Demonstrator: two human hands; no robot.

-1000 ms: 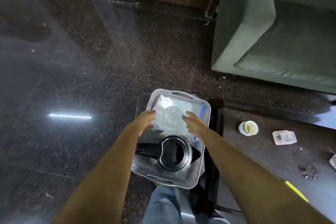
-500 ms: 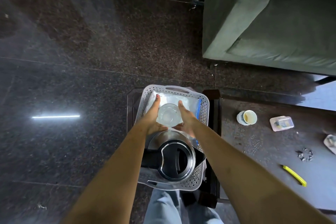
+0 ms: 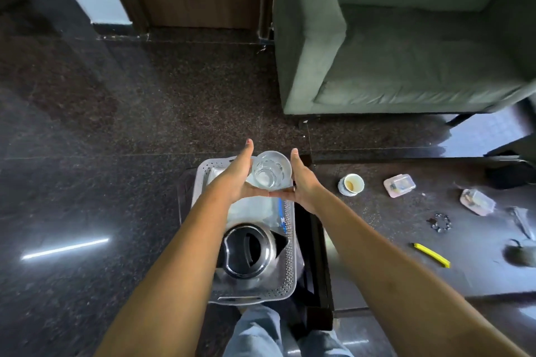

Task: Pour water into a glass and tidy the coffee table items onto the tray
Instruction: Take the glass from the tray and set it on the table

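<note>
Both hands carry the glass between them over the far end of the tray. The left hand and right hand press flat against its sides, fingers straight and thumbs meeting at its near side. The glass is upright and may hold a little water, though glare makes this hard to tell. The kettle stands in the near end of the tray, with its lid open. On the coffee table, right of the tray, are a paper cup, a small plastic box, a bead bracelet and a yellow pen, all well apart from the tray.
</note>
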